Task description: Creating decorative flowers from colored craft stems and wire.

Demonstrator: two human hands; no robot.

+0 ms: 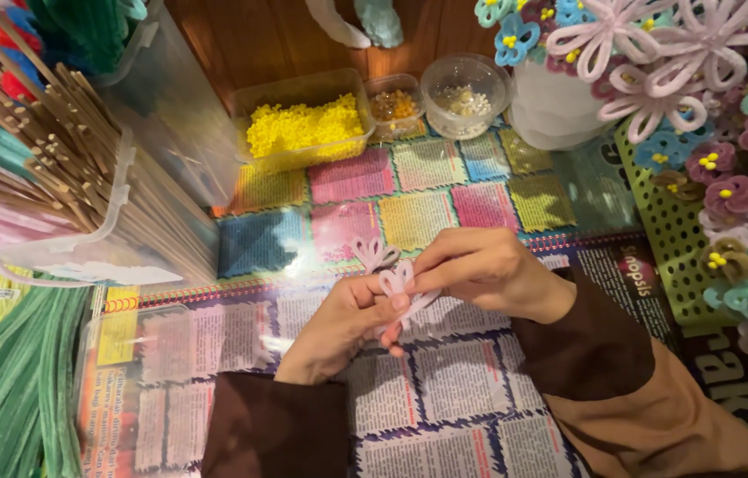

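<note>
Both hands close on a pale pink looped pipe-cleaner flower [398, 285] above the newspaper-covered table [444, 398]: the left hand [338, 329] pinches its base steady, the right hand [480, 270] nips a petal; a clear tub of yellow beads [303, 127] stands within reach.

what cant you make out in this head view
- Pink flower: its lower loops are hidden by the left hand and right hand.
- Round tub: contents too small to identify.
- Green stems: cut off by the left and bottom edges.
- White vase: top hidden by flowers.
</note>
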